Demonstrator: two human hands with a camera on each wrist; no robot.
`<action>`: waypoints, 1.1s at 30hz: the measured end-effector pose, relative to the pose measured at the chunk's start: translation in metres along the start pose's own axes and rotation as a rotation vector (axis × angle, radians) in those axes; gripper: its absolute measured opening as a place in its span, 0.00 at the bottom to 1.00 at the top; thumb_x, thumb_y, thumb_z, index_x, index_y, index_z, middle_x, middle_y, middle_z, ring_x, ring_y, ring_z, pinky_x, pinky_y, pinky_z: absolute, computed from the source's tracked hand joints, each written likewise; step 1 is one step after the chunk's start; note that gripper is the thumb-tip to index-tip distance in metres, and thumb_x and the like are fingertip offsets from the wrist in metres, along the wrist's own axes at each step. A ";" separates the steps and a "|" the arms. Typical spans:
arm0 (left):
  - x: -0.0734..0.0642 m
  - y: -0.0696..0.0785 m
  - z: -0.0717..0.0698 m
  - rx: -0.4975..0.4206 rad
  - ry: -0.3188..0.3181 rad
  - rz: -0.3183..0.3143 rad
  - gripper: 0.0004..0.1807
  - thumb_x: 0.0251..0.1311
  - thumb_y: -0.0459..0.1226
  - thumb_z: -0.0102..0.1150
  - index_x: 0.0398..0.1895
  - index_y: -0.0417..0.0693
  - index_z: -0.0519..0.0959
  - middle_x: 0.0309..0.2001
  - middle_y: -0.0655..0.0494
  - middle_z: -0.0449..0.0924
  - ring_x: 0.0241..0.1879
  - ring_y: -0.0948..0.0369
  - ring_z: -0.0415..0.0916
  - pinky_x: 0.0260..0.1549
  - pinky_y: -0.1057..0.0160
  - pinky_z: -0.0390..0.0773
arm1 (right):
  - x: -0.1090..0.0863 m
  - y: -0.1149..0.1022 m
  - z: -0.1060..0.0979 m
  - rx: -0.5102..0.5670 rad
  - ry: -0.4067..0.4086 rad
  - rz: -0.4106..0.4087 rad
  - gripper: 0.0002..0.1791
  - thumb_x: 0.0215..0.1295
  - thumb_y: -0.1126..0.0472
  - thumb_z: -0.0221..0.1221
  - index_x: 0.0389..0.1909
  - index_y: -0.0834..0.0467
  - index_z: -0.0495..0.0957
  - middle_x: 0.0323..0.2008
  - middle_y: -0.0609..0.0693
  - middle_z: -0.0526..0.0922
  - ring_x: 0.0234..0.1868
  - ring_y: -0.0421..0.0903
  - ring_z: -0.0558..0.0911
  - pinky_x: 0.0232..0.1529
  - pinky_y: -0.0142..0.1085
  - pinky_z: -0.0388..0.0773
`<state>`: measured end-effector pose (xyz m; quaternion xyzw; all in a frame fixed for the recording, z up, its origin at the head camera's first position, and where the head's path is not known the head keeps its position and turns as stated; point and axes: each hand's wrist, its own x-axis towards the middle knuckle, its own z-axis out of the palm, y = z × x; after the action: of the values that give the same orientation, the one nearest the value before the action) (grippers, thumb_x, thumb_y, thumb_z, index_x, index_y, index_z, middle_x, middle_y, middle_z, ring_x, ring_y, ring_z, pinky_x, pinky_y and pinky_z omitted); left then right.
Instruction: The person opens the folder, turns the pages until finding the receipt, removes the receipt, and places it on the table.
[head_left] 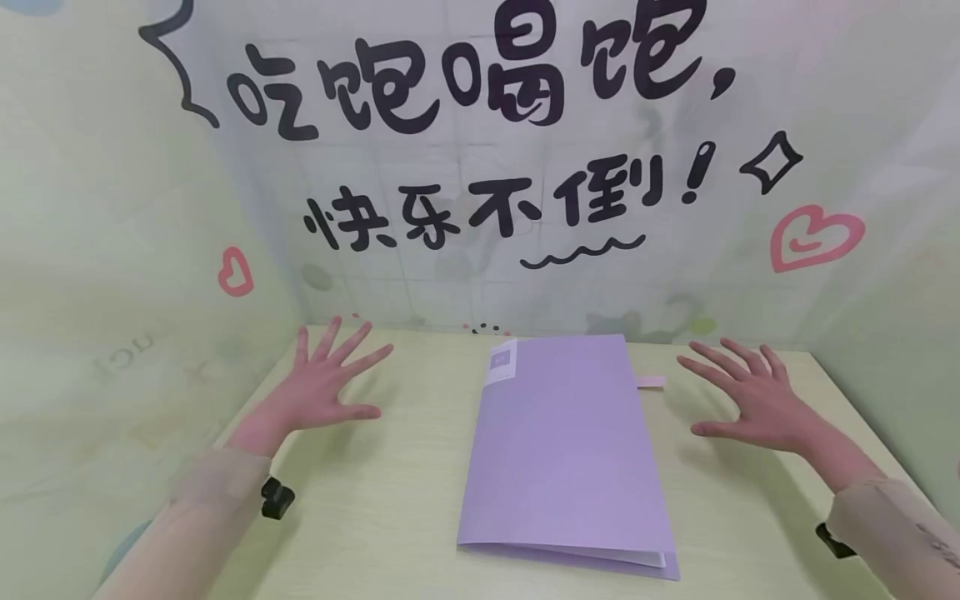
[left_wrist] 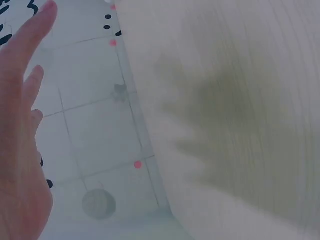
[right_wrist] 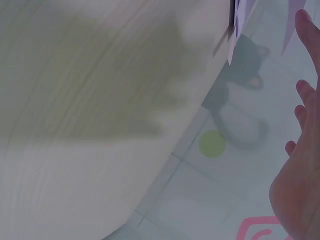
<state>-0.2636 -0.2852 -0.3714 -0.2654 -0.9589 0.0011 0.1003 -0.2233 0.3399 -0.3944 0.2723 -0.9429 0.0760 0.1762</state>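
Observation:
A purple folder [head_left: 562,450] lies on the table between the two hands, its cover slightly lifted at the near edge so white sheets [head_left: 600,553] show inside. It has a white label [head_left: 501,362] at its upper left and a pink tab [head_left: 651,382] jutting from its right side. To the left, my left hand [head_left: 322,387] hovers over the table with fingers spread, holding nothing. On the other side my right hand [head_left: 757,404] is likewise spread in the air, apart from the folder. Both wrist views show the hands [left_wrist: 22,150] [right_wrist: 302,165] with fingers extended.
The pale wooden table [head_left: 390,500] is enclosed by a printed fabric backdrop [head_left: 420,292] at the back and sides, with black lettering and pink hearts. Dark wrist devices [head_left: 277,498] sit at both sleeve cuffs.

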 end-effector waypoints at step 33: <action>-0.007 0.082 0.030 -0.263 0.066 0.034 0.53 0.50 0.60 0.69 0.78 0.71 0.51 0.81 0.55 0.42 0.78 0.35 0.34 0.65 0.20 0.35 | 0.019 -0.007 0.076 0.324 -0.044 -0.118 0.37 0.53 0.52 0.73 0.64 0.59 0.74 0.64 0.59 0.76 0.59 0.56 0.73 0.55 0.40 0.64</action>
<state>-0.2221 -0.2167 -0.4063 -0.2925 -0.9423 -0.1316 0.0960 -0.2568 0.3063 -0.4575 0.3537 -0.9043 0.2106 0.1133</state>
